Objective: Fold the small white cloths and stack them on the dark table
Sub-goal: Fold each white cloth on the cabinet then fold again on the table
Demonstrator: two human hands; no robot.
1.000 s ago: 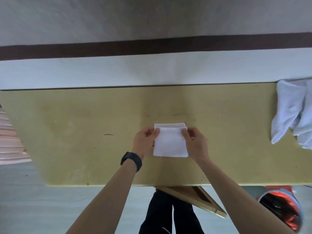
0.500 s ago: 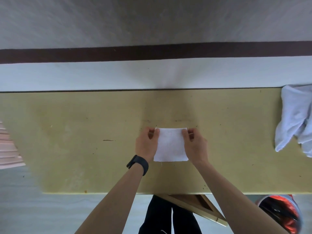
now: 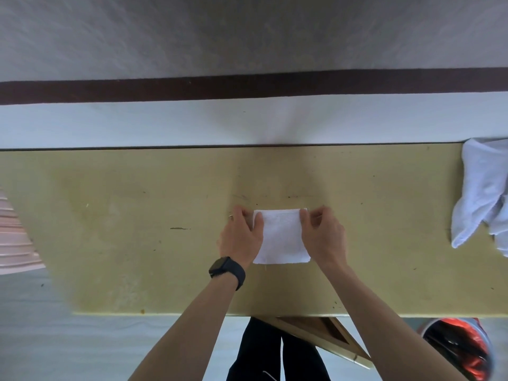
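Your left hand [image 3: 240, 237] and right hand [image 3: 323, 235] pinch far corners of the cloth [image 3: 281, 239]; release unevenly and the fold may spring open.

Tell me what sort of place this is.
Probably a plain indoor workroom: a worn table against a wall, a heap of cloths at its right end, a bucket on the floor.

Folded cloth [image 3: 281, 236]: we see a small white rectangle lying flat mid-worktop [image 3: 110, 229].
Hands: we find the left hand [image 3: 242, 237] and right hand [image 3: 321, 235] pinching its far corners, one each side.
Loose cloths [image 3: 483, 193]: we note a white heap at the right edge.
Watch [image 3: 226, 272]: black, on the left wrist.
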